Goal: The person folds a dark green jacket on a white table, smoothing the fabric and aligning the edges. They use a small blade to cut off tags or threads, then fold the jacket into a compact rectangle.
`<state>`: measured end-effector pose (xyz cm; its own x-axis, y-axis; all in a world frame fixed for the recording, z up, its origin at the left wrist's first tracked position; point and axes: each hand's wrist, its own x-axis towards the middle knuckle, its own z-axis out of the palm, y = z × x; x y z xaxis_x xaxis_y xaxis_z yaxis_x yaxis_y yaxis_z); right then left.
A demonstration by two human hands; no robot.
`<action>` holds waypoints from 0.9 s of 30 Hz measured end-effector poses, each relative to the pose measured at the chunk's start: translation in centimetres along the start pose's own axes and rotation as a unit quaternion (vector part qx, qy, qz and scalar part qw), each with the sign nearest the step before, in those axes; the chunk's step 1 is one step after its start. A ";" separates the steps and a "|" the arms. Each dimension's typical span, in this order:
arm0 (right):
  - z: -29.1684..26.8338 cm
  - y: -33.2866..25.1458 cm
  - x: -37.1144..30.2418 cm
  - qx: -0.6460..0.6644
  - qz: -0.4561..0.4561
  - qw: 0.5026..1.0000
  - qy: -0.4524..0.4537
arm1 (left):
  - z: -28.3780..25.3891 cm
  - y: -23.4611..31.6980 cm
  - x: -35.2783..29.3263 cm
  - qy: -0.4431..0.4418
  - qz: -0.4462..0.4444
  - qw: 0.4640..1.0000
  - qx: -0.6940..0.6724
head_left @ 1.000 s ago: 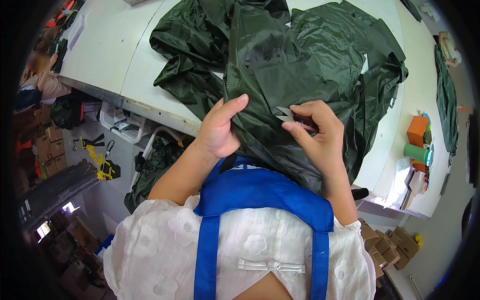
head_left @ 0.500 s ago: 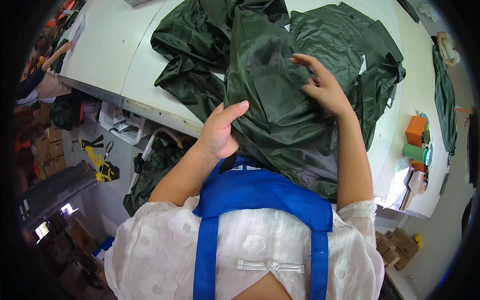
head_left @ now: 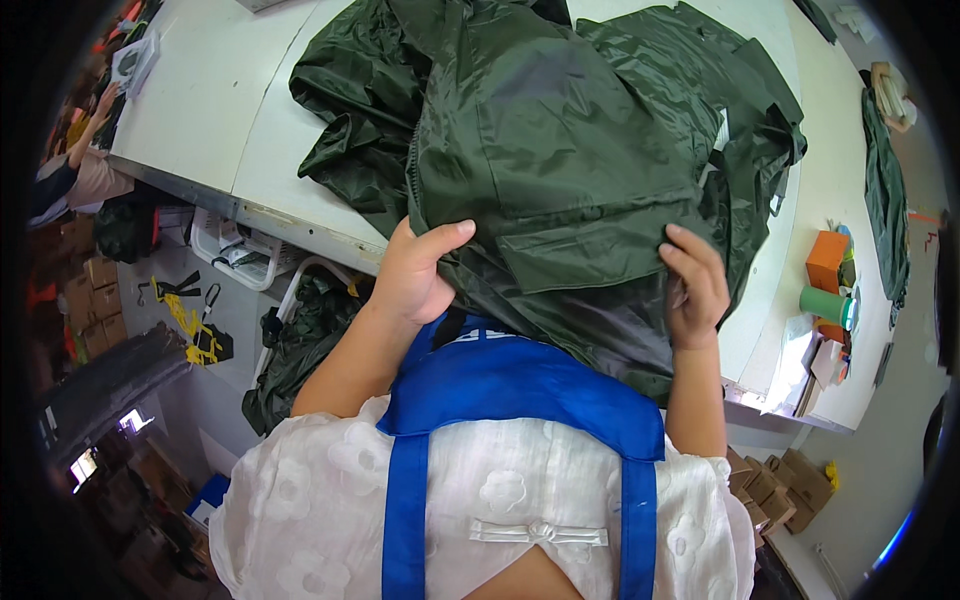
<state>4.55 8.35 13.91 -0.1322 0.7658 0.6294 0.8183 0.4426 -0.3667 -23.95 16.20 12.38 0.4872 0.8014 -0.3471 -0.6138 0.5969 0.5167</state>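
A dark green, shiny waterproof jacket lies spread over the near part of the table and hangs over its edge against me. My left hand grips its zipped front edge, thumb on top and the other fingers hidden beneath the cloth. A pocket flap faces up between my hands. At the flap's right end, my right hand has its fingers bent against the jacket, with its thumb out of sight. More crumpled green cloth lies to the left, and another green piece to the right.
The white table extends left, where another person's hand shows. An orange box and a green thread spool stand on the right. Below the table edge are a white basket and a bin of green cloth.
My right hand has come down and nearer to me, from above the cloth onto the jacket beside the pocket flap. The jacket front is spread flatter, showing the flap; my left hand has shifted slightly left.
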 end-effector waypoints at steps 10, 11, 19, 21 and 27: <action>1.9 -2.6 -3.1 -0.017 -0.003 1.000 0.001 | -2.3 0.0 0.1 0.079 -0.011 0.997 0.011; 2.1 -2.8 -3.1 -0.012 0.000 1.000 -0.010 | -2.2 0.3 0.1 0.121 0.008 0.991 0.061; 4.8 -4.7 -3.8 0.070 0.057 0.995 -0.036 | 4.2 0.2 -0.5 -0.152 0.353 0.512 0.768; 4.8 -5.3 -3.2 0.139 0.100 0.985 -0.016 | 4.8 -3.0 0.8 -0.249 0.300 0.562 0.729; 3.4 -5.1 -5.0 0.361 0.358 0.855 0.106 | 3.9 -4.4 4.0 -0.169 0.244 0.658 0.692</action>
<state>-0.91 3.81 10.27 0.4252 0.8927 0.1491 0.0788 0.1276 -0.9887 -16.85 16.64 11.75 0.6963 0.6901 0.1972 0.2913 -0.5228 0.8012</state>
